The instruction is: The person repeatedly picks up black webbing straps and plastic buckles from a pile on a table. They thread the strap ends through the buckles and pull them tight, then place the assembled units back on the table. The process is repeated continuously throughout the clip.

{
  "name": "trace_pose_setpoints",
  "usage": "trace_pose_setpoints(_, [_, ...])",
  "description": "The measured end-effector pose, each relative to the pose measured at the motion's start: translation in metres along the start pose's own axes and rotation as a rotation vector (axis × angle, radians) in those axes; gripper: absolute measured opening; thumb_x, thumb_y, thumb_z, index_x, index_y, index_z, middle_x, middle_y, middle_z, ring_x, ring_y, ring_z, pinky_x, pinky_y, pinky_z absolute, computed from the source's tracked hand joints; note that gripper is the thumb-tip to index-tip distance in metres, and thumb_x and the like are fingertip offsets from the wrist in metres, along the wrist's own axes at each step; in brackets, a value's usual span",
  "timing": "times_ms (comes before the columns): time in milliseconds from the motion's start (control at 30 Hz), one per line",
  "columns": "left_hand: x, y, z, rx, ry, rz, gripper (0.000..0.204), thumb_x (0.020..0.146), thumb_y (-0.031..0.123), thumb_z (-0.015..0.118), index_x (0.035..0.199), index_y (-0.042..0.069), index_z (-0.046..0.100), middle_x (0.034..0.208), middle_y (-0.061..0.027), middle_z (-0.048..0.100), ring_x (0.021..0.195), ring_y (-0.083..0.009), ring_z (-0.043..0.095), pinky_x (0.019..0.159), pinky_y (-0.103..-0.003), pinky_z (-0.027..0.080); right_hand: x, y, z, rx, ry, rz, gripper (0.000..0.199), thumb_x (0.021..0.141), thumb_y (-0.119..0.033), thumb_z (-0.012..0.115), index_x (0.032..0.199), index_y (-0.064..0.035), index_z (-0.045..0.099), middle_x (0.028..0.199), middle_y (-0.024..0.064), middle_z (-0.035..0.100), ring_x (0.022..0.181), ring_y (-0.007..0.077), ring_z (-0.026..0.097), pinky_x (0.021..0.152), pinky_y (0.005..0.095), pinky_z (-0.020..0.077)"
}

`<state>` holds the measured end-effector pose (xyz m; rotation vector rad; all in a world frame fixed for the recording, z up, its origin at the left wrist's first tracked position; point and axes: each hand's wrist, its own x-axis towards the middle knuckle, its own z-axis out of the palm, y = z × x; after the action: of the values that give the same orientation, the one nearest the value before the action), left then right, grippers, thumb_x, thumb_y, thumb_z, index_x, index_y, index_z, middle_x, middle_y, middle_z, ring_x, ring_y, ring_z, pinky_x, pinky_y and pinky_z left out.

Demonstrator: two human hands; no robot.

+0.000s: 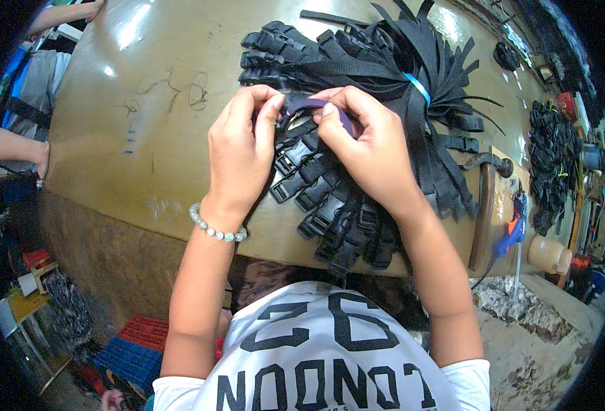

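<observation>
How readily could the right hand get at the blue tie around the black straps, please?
Probably yes: the blue tie lies uncovered near the right hand, though that hand would likely have to release the purple strip first.

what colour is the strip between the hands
The strip is dark purple, seen best in the head view.

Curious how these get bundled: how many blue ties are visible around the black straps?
1: the blue tie around the black straps, beyond the right hand. Others may be hidden underneath.
</observation>
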<state>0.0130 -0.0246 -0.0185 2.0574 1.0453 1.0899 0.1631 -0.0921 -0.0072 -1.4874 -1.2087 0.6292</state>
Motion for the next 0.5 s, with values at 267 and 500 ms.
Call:
trace_pose_setpoints(267, [0.0013, 0.0019, -0.0023, -0.003, -0.014, -0.013, 0.010, 0.093, 0.008, 0.062, 0.094, -0.002, 0.062, 0.083, -0.0153, 0.066, 0.071, -0.0271, 0.064, 0.064, -0.035, 0.051, -0.0012, -0.0008, -0.0005, 0.157, -0.004, 0.174, 0.015, 0.090, -0.013, 0.062, 0.089, 0.0022, 0.063, 0.069, -0.0012, 0.054, 0.063, 0.0034, 0.044, 0.054, 0.0227, 0.0391])
trace_pose_setpoints(500, [-0.0026, -0.0044, -0.0015, 0.004, -0.010, -0.016, 0.011, 0.094, 0.010, 0.060, 0.097, -0.001, 0.061, 0.083, -0.0135, 0.065, 0.073, -0.0240, 0.063, 0.067, -0.034, 0.050, -0.0016, -0.0015, 0.0001, 0.031, -0.019, 0.054, 0.015, 0.089, -0.012, 0.061, 0.088, 0.0026, 0.062, 0.071, 0.0049, 0.058, 0.061, 0.0074, 0.047, 0.054, 0.0251, 0.0408])
